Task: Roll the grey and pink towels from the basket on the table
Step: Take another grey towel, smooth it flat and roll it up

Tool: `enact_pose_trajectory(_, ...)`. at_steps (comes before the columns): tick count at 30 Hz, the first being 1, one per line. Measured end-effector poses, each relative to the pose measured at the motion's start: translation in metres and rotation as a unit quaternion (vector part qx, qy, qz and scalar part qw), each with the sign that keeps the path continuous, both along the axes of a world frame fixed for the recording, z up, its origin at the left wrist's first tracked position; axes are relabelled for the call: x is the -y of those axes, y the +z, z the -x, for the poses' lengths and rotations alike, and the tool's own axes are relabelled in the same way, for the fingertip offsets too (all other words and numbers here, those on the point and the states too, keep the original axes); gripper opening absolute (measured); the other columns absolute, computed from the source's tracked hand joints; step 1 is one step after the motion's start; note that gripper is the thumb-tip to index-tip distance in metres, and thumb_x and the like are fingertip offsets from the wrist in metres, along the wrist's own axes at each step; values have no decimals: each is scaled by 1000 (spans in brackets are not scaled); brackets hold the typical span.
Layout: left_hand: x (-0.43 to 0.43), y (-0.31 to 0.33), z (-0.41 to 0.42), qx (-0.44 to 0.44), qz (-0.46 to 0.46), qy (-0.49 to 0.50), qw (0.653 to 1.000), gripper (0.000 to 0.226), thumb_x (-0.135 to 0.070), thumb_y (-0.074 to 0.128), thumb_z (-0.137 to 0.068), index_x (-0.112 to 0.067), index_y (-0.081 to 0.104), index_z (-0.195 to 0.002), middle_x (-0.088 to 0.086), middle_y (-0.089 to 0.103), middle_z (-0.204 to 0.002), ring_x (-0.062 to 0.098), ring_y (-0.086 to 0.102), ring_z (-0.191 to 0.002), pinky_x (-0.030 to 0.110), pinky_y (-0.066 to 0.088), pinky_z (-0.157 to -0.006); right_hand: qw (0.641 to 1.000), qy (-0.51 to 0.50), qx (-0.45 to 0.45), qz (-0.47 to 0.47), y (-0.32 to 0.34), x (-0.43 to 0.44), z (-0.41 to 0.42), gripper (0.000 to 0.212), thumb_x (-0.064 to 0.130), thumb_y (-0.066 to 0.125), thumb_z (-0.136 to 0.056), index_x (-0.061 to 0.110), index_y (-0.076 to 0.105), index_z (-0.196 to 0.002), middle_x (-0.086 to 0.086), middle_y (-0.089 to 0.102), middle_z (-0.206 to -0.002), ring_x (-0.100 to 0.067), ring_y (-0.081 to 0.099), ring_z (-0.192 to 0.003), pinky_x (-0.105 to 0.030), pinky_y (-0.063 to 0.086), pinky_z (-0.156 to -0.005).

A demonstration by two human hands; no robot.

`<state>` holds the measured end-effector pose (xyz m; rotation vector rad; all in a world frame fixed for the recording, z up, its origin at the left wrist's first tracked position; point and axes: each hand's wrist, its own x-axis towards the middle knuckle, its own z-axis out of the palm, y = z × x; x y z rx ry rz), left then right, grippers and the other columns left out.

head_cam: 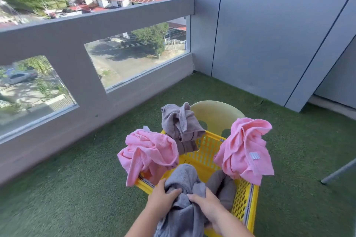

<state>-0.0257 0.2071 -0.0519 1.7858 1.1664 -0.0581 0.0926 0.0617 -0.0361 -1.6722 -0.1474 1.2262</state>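
A yellow plastic basket point(243, 204) stands at the bottom centre. Over its far corner hangs one crumpled grey towel point(181, 127). A pink towel point(148, 152) drapes over the left rim, and a second pink towel point(244, 148) over the right rim. Both hands grip another grey towel point(185, 181) at the basket's near side: my left hand point(161, 196) holds its left fold, my right hand point(207, 205) its right fold. More grey cloth point(221, 186) lies inside the basket.
A pale yellow plastic chair back point(215, 111) rises behind the basket. Green artificial turf point(86, 179) covers the balcony floor. A grey parapet with glass panes point(96, 75) runs along the left, grey wall panels point(269, 34) stand to the right, and a metal leg point(339, 173) slants at the right edge.
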Motion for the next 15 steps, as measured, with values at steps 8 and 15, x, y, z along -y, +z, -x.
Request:
enact_pose_trajectory(8, 30, 39, -11, 197, 88, 46, 975, 57, -30, 70, -59, -28, 65, -116, -2, 75, -101, 19, 70, -100, 36, 54, -91, 992, -35, 32, -120, 17, 9, 5, 49, 2, 64, -78, 15, 57, -124, -5, 74, -108, -20, 69, -103, -30, 55, -86)
enact_pose_trajectory(15, 75, 78, -59, 265, 140, -51, 953, 57, -27, 73, -64, -30, 60, -119, 3, 74, -104, 23, 71, -99, 49, 55, -92, 972, -158, 94, -149, 73, 74, -10, 50, 15, 65, -70, 26, 63, -119, -3, 73, -110, -22, 69, -102, -38, 56, -87)
